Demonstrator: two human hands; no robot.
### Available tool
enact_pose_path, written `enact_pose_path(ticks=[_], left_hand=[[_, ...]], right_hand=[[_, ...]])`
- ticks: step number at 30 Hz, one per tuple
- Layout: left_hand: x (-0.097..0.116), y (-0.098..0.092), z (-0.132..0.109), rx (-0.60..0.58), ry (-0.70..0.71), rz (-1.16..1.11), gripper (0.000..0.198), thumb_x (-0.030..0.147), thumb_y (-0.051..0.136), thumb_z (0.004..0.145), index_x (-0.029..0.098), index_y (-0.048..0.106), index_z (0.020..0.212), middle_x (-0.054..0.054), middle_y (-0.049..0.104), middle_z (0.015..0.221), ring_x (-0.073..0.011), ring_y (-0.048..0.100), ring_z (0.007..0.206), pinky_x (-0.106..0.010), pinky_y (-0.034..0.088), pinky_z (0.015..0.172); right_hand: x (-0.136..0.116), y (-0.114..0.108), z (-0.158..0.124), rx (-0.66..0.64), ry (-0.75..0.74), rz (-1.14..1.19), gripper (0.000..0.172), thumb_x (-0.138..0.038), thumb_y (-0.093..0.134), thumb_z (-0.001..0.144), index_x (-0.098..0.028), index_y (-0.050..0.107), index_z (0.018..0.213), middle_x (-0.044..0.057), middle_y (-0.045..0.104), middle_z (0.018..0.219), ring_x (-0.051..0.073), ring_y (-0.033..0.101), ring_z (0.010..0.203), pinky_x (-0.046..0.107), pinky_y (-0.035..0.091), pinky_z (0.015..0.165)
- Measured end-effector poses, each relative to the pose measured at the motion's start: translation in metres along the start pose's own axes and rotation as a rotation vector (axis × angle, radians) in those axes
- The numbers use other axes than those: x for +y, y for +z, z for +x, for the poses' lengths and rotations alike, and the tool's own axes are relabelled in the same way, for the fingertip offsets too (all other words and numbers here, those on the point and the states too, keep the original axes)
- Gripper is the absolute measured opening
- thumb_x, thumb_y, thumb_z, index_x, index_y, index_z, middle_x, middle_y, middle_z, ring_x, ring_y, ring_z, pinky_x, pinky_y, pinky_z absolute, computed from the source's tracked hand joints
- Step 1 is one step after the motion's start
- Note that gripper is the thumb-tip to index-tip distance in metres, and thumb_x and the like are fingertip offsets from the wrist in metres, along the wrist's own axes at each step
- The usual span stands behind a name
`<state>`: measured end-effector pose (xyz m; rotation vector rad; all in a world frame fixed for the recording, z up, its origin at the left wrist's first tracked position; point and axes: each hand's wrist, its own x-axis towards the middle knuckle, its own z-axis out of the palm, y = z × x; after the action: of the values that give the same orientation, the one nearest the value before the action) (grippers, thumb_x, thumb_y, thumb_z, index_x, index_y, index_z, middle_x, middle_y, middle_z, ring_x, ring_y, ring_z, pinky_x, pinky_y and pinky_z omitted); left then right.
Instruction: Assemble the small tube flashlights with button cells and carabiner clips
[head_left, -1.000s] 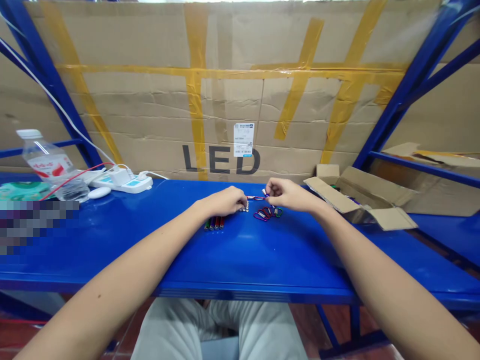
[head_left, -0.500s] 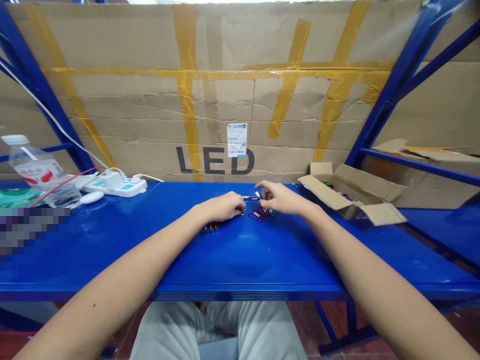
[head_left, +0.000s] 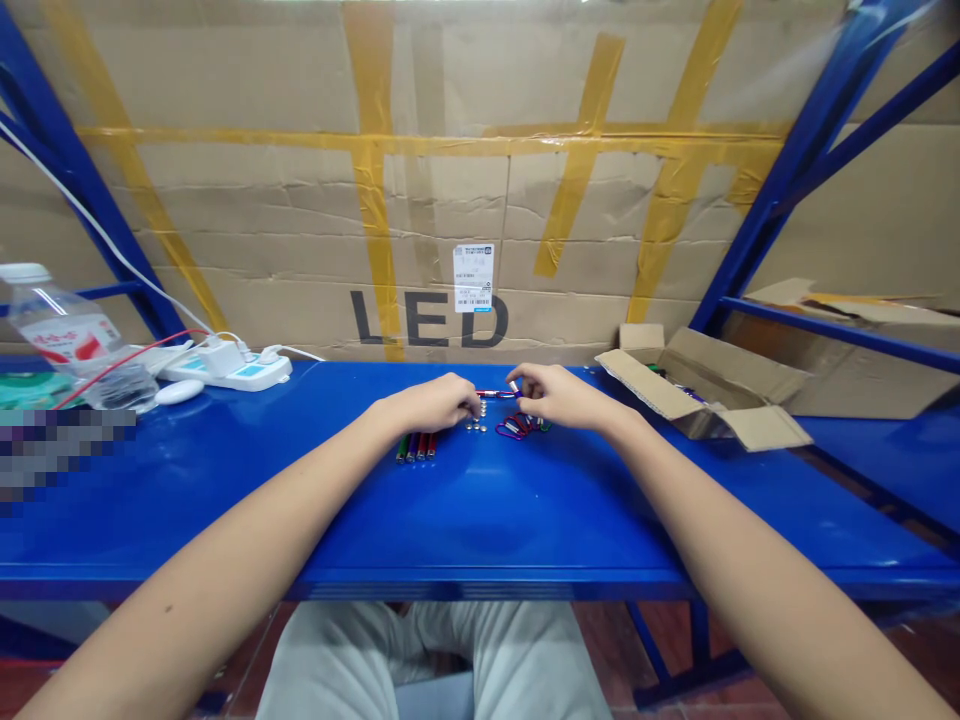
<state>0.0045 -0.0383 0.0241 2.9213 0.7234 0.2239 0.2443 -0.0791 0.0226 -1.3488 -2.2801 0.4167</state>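
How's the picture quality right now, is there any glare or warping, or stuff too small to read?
Head view: a pale sheen on the blue tabletop, nearer the wearer than the left hand and right hand; head view: the shelf uprights splay outward, likely wide-angle distortion; head view: the small silver pieces lack detail, and pixelation hides a left-side patch.

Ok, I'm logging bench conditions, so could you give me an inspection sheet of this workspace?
Surface: blue table, glossy.
Job's things: coloured tubes, silver pieces, carabiners.
Clutter: bottle on the left, open cardboard box on the right.
Grip: left hand beside the silver pieces, hold hidden; right hand pinches a silver-tipped piece.
Cables: red cable and white cable by the power strip.
Surroundings: blue frame; taped carton marked LED behind.
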Motion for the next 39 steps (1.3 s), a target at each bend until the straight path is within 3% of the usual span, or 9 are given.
enact_pose_path(ticks=[7,11,14,17,21,32,39], left_hand=[[-0.001,0.005,0.001,-0.01,0.03,0.094,0.029,0.008,0.047,0.085,0.017,0.074,0.093,-0.008,0.07,0.09,-0.0177,0.061,0.081,-0.027,0.042,0.074],[-0.001,0.0,0.0,0.028,0.001,0.015,0.027,0.011,0.051,0.085,0.017,0.073,0.098,-0.008,0.071,0.098,-0.0176,0.062,0.086,-0.026,0.043,0.077],[0.003,-0.001,-0.001,0.008,-0.017,-0.004,0.021,0.015,0.055,0.084,0.019,0.074,0.093,-0.006,0.071,0.089,-0.0174,0.062,0.08,-0.026,0.042,0.073],[0.011,0.001,0.0,-0.033,-0.018,0.021,0.014,0.019,0.06,0.083,0.019,0.074,0.085,-0.004,0.068,0.077,-0.0164,0.059,0.07,-0.026,0.038,0.066],[0.017,0.005,0.003,-0.04,0.014,0.049,0.013,0.013,0.061,0.081,0.019,0.073,0.082,-0.004,0.068,0.075,-0.0165,0.059,0.071,-0.026,0.036,0.065],[0.015,0.017,0.009,-0.004,0.025,0.017,0.019,0.008,0.059,0.08,0.019,0.073,0.088,-0.006,0.071,0.083,-0.0186,0.063,0.078,-0.026,0.039,0.07],[0.021,0.014,0.007,-0.04,-0.084,-0.098,0.01,0.015,0.057,0.081,0.016,0.066,0.084,-0.004,0.068,0.082,-0.0151,0.059,0.071,-0.024,0.038,0.061]], right_hand=[[-0.006,0.001,-0.001,-0.024,0.021,-0.033,0.034,-0.017,0.055,0.079,-0.015,0.059,0.112,0.003,0.066,0.078,0.015,0.057,0.067,0.026,0.04,0.059],[-0.006,0.003,-0.001,-0.011,0.022,-0.018,0.037,-0.016,0.056,0.078,-0.014,0.059,0.115,0.003,0.066,0.079,0.015,0.057,0.067,0.026,0.041,0.06],[-0.006,0.004,0.0,0.009,0.022,0.018,0.042,-0.017,0.056,0.078,-0.013,0.058,0.12,0.004,0.067,0.083,0.015,0.058,0.07,0.026,0.042,0.063],[-0.008,0.005,0.0,-0.006,0.001,0.05,0.032,-0.019,0.055,0.079,-0.014,0.063,0.109,0.004,0.068,0.081,0.015,0.059,0.07,0.027,0.042,0.064],[-0.011,0.005,-0.001,-0.009,-0.02,0.051,0.02,-0.02,0.054,0.079,-0.015,0.065,0.095,0.003,0.067,0.076,0.015,0.058,0.068,0.026,0.041,0.062],[-0.011,0.006,-0.001,0.003,-0.014,0.05,0.02,-0.019,0.055,0.077,-0.015,0.065,0.094,0.003,0.066,0.074,0.015,0.057,0.067,0.025,0.04,0.06],[-0.013,0.007,-0.001,-0.012,-0.01,0.05,0.022,-0.018,0.054,0.077,-0.015,0.065,0.094,0.003,0.066,0.074,0.015,0.057,0.067,0.026,0.04,0.06]])
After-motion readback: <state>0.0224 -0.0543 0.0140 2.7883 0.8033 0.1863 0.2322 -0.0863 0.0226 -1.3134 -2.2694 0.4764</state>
